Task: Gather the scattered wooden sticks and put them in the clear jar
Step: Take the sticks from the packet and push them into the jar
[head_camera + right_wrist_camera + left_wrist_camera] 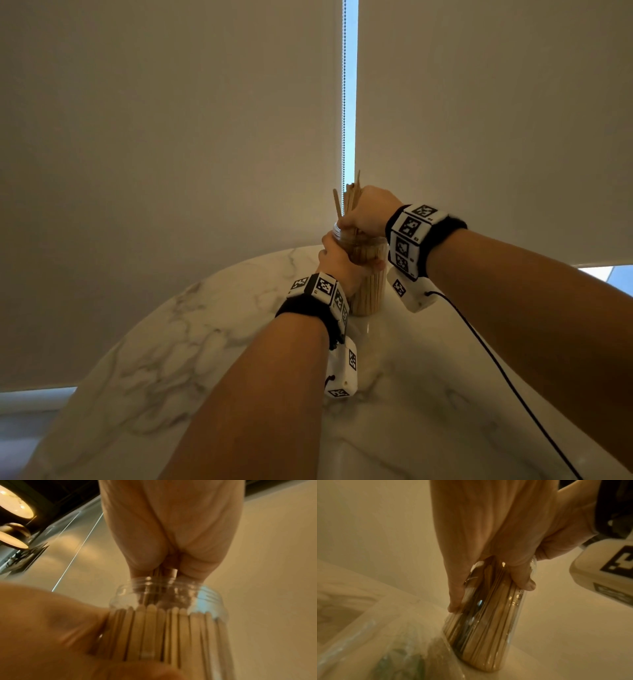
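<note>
Right now the jar (368, 274) stands upright on the marble surface (191, 342), near its far edge and below the gap between two pale blinds (171, 120). It is clear plastic with a threaded open mouth, and it is packed with sticks (154, 628) standing on end against its wall, their rounded tops just under the neck.

The left hand (337, 260) is clamped round the upper part of the jar; in the left wrist view the thumb (522, 577) presses one side and the fingers (455, 595) wrap the other, with the base of the jar on the surface. The right hand (368, 212) is directly above the mouth, closed round a bundle of sticks (351, 198) held roughly upright. Their upper ends poke out above the fist at uneven heights, one stick leaning off to the left, and their lower ends reach down into the mouth of the jar. From the right wrist view the fingers (144, 547) bunch together around the bundle right at the rim.

Both wrists wear black bands carrying white blocks with black square markers, and a black cable (496, 366) trails from the right one across the surface. In the left wrist view a blurred clear bag (385, 642) lies on the surface just beside the jar; what it holds cannot be made out.
</note>
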